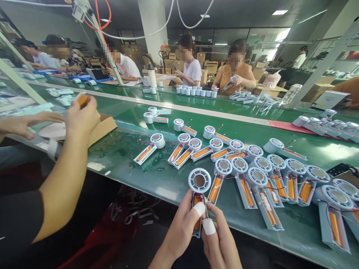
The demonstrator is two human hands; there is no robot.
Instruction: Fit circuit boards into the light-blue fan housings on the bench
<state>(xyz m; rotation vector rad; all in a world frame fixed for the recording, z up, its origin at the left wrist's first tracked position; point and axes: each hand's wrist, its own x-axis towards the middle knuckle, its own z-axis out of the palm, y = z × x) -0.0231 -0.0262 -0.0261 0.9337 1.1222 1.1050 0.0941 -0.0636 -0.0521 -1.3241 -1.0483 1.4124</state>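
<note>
Low in the middle, an open handheld fan [199,181] stands upright between my two hands, just off the bench's front edge. It has a round grey head with a slotted ring, and an orange battery shows in its uncovered handle. My left hand [179,229] is closed around the handle, with its white-taped thumb over the battery. My right hand [220,233] pinches at the handle's right side, where a thin wire runs between finger and taped thumb. The wire's ends are hard to make out. Right beside the hands lies another open fan [223,167].
Several similar fans [262,163] crowd the green bench [123,160] to the right, loose red wires among them. At left, a co-worker's hand [82,116] holds an orange piece near a cardboard box [103,129]. Other people sit across the belt.
</note>
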